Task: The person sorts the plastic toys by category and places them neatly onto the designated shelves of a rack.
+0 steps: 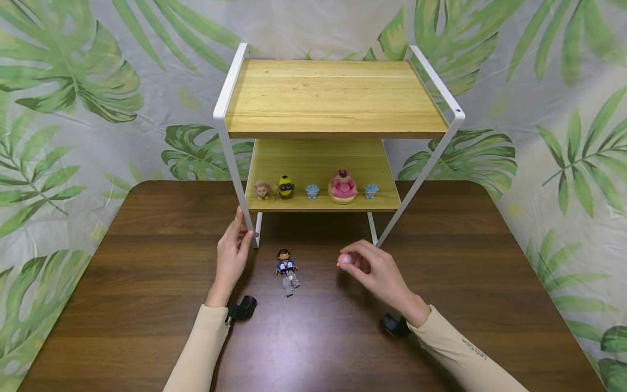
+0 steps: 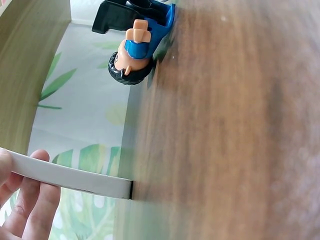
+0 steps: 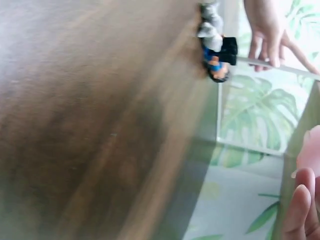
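Note:
My left hand (image 1: 232, 258) (image 2: 35, 207) holds the front left leg (image 2: 80, 179) of a white-framed shelf, thumb on one side and fingers on the other. Between thumb and fingers of my right hand (image 1: 384, 277) (image 3: 302, 212) is a small pink toy (image 1: 346, 258) (image 3: 310, 154) with orange bits, held above the table in front of the shelf. A dark-haired toy figure (image 1: 287, 270) (image 2: 137, 52) (image 3: 212, 42) in blue and grey lies on the table between the hands, nearer the left one.
On the lower wooden board (image 1: 318, 152) stand a brown toy (image 1: 262, 189), a yellow-and-black one (image 1: 286, 187), a pink bear (image 1: 343, 187) and two light-blue toys (image 1: 312, 191) (image 1: 371, 191). The upper board (image 1: 328, 98) overhangs them. A leaf-patterned cloth (image 1: 73, 81) hangs behind the brown table (image 1: 122, 261).

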`<state>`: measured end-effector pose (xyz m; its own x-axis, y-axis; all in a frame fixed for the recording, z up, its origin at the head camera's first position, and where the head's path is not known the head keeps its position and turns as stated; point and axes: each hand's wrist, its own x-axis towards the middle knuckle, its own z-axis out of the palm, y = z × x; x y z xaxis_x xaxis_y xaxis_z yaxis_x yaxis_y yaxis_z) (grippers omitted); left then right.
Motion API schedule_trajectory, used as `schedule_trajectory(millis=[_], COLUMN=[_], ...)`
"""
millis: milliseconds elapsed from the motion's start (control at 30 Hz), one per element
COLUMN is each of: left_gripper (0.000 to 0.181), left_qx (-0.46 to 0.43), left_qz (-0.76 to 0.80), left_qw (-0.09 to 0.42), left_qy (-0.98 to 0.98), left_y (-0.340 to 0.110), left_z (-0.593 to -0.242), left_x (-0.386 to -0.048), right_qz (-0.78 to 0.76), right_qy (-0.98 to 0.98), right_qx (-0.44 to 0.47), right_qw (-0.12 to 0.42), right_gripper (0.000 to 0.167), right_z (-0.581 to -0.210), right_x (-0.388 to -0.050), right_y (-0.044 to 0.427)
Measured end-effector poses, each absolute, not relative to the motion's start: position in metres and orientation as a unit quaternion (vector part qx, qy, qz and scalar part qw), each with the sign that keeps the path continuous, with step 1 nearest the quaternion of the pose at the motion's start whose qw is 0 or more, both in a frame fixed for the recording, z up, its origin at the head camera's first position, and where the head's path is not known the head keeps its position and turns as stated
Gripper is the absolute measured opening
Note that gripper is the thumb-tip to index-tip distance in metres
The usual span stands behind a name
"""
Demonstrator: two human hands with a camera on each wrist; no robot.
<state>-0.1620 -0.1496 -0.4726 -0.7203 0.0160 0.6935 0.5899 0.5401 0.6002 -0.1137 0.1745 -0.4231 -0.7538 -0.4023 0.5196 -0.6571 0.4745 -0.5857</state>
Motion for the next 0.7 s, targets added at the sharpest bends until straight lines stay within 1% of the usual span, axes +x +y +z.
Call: schedule_trajectory(millis=[233, 367, 400, 500, 633, 700], left_gripper=[0.082, 0.082, 0.082, 0.081, 0.082, 0.082], left_qx=[-0.179, -0.179, -0.179, -0.182, -0.184, -0.184], left_qz=[-0.444, -0.445, -0.446, -0.447, -0.443, -0.443], left_qw=[0.321, 0.321, 0.320, 0.321, 0.325, 0.325], left_qy=[-0.818, -0.817, -0.817, -0.815, -0.815, -0.815], left_y=[-0.150, -0.149, -0.149, -0.149, -0.150, -0.150], left_z=[-0.473, -0.473, -0.472, -0.472, -0.473, -0.474], left_x=[-0.162, -0.162, -0.161, -0.161, -0.162, -0.163], right_qz=[0.471, 0.488, 0.493, 0.508, 0.523, 0.525], right_qy=[-0.802, -0.784, -0.777, -0.764, -0.757, -0.757], right_qx=[0.322, 0.334, 0.340, 0.347, 0.344, 0.340], right_qw=[0.177, 0.190, 0.195, 0.196, 0.189, 0.187], right_gripper=[0.034, 0.037, 0.036, 0.027, 0.027, 0.035], right_z=[-0.406, -0.384, -0.383, -0.382, -0.390, -0.388], right_x=[-0.116, -0.111, -0.111, -0.113, -0.117, -0.117], right_y=[0.171, 0.164, 0.163, 0.163, 0.166, 0.166])
